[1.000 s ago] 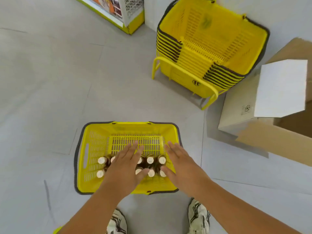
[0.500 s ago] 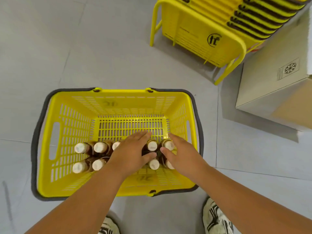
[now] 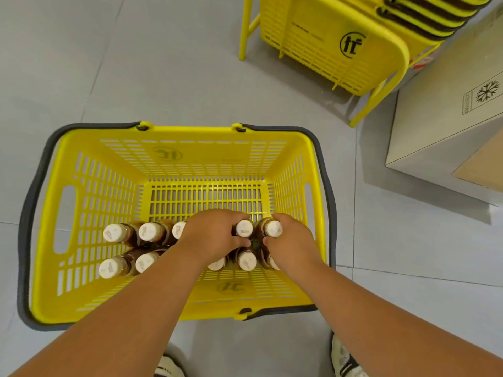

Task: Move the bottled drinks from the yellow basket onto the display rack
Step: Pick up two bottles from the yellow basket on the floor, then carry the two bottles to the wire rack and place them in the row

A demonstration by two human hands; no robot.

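Bottled drinks [image 3: 148, 232]: nine caps visible.

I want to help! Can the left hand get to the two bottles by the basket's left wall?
Probably yes. The left hand is down among the middle bottles, and the two bottles by the left wall stand uncovered with open space above inside the yellow basket.

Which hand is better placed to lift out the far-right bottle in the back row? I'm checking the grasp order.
The right hand, probably. It wraps that far-right bottle beside the yellow basket wall, while the left hand sits over the bottle next to it.
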